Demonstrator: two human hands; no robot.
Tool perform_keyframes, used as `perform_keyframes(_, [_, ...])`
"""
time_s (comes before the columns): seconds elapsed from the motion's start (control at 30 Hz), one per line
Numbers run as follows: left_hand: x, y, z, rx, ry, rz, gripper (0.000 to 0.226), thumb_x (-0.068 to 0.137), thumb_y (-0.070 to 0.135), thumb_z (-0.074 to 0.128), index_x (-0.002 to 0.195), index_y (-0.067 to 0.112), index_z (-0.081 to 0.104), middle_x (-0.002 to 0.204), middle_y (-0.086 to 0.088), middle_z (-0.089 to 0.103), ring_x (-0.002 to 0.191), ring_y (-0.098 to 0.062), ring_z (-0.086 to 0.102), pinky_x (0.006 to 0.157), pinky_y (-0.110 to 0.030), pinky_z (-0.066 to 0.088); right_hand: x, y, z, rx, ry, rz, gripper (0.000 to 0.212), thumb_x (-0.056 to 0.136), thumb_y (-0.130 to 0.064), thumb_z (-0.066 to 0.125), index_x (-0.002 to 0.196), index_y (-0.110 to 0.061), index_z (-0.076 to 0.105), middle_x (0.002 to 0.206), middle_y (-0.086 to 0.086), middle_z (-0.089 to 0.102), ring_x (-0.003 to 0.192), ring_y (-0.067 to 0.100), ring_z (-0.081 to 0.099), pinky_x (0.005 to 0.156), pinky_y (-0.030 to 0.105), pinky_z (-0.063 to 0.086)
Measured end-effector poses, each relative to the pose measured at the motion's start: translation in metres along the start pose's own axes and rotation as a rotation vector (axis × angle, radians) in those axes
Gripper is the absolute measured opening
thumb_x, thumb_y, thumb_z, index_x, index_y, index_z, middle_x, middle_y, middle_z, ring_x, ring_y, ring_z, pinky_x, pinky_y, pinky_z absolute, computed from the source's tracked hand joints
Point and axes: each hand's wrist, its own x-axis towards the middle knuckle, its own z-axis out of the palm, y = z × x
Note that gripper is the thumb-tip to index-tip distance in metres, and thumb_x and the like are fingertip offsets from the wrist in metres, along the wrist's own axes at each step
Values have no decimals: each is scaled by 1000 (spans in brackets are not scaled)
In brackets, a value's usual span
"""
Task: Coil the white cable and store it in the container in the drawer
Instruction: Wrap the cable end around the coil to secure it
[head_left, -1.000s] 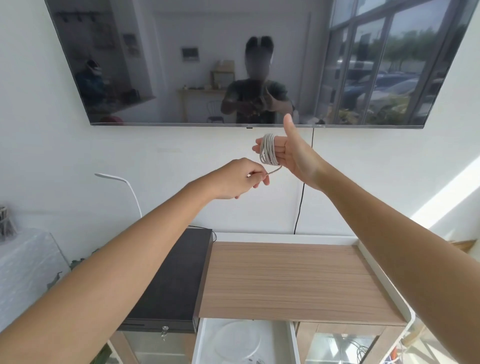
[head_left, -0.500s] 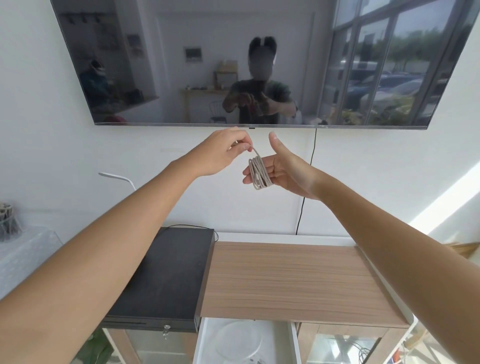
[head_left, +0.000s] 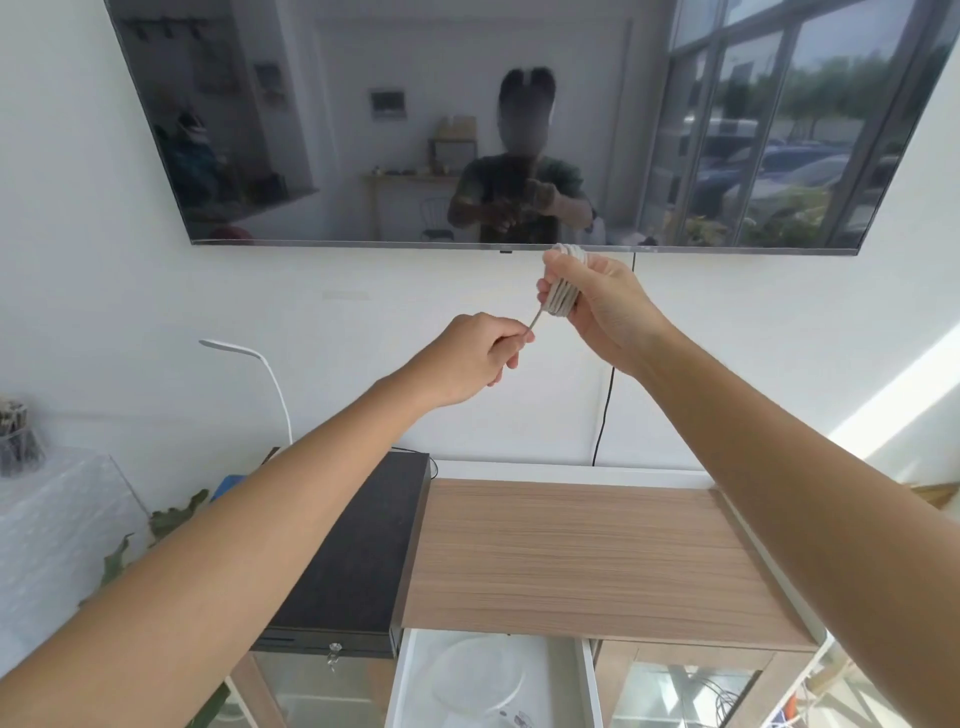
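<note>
The white cable is wound into a tight coil, and my right hand is closed around it, held up just below the TV's lower edge. A short free end runs down-left from the coil to my left hand, which pinches it between thumb and fingers. Both hands are raised well above the wooden cabinet top. Below, the white drawer stands open with a round clear container inside it.
A wall-mounted TV hangs right behind the hands, with a black cord dropping from it. A black cash box sits left of the wooden top. A white lamp and a covered table stand at left.
My right hand has closed its fingers around the coil and risen toward the TV edge. My left hand dropped from above the coil to below-left, pulling the free end taut.
</note>
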Motion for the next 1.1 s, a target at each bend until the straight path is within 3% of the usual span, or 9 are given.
perform_keyframes(0.07, [-7,1,2,54,68,66,26,104,16,46,106,11,71,82,8,69,60,-3,61,62,-21,47,-1,1,-8,27,23,5,23,103,-22,60,83,-10,59,78,6,56,75,15,56,80,29,47])
perform_keyframes(0.17, [-13,6,4,119,211,203,27,103,11,50,119,10,72,94,4,74,68,-4,67,68,-9,46,-4,3,-14,103,27,15,35,103,-31,58,75,-12,57,71,4,55,68,15,53,77,30,47])
perform_keyframes(0.3, [-15,16,9,79,305,256,19,101,21,57,111,14,71,84,8,74,65,4,63,68,-12,49,-4,2,-10,344,96,62,29,100,-32,63,80,-11,59,64,0,55,63,13,57,77,29,49])
perform_keyframes(0.4, [-15,19,13,43,290,260,19,99,28,60,111,19,71,89,5,73,68,-5,62,70,-16,50,-2,2,-8,459,85,34,25,103,-27,58,85,-10,60,72,1,58,71,14,62,81,28,52])
perform_keyframes(0.57, [-13,21,13,-48,284,262,15,95,27,66,105,18,74,88,4,70,77,-1,60,73,-15,49,-4,10,-5,264,3,16,22,108,-22,49,112,-7,65,104,5,75,107,17,71,98,29,53])
perform_keyframes(0.73, [-4,26,8,41,404,338,12,90,21,73,93,9,74,92,1,58,92,-18,56,83,-27,44,-15,16,5,78,-219,60,31,109,-20,44,95,-2,64,87,4,62,81,13,63,78,26,51])
perform_keyframes(0.87, [-4,26,6,59,505,285,12,87,25,75,87,14,74,106,5,51,109,-22,49,98,-41,38,-16,13,3,136,-222,107,24,107,-18,48,105,0,63,87,6,61,89,17,64,81,30,47])
perform_keyframes(0.97, [-5,29,6,-127,447,242,11,90,22,72,84,13,70,113,7,51,118,-21,50,104,-41,39,-17,12,2,241,-225,150,17,105,-14,48,102,-4,62,88,3,64,88,16,68,82,29,50])
perform_keyframes(1.1, [-7,33,6,-282,370,234,13,92,18,70,82,16,62,115,1,57,108,-13,58,96,-31,47,-17,13,7,244,-224,165,20,99,-10,43,89,-6,60,83,3,63,83,14,67,82,30,50])
